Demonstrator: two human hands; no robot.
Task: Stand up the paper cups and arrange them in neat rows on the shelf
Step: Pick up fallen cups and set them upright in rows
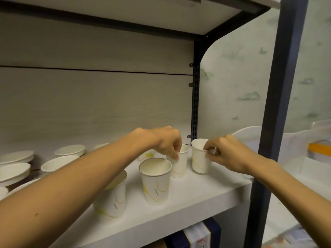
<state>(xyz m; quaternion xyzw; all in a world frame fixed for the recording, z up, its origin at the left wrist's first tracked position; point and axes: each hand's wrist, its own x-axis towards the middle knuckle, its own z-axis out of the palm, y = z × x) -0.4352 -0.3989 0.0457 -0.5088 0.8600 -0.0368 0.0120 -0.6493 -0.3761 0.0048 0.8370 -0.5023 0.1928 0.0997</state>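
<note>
Several white paper cups with yellow swirls stand upright on the white shelf (pixel 206 196). My right hand (pixel 227 154) pinches the rim of the rightmost cup (pixel 199 163) near the shelf's back right corner. My left hand (pixel 164 140) pinches the rim of the cup beside it (pixel 180 167). A third cup (pixel 155 181) stands in front of those, and a fourth cup (pixel 114 199) stands at the front, partly hidden by my left forearm. Another cup (pixel 147 155) shows behind my left wrist; I cannot tell how it lies.
White paper bowls (pixel 59 162) sit stacked and spread over the shelf's left side. A dark metal upright (pixel 283 97) bounds the shelf on the right. Boxes (pixel 197 235) sit on the shelf below. White furniture with an orange item (pixel 319 149) stands at the right.
</note>
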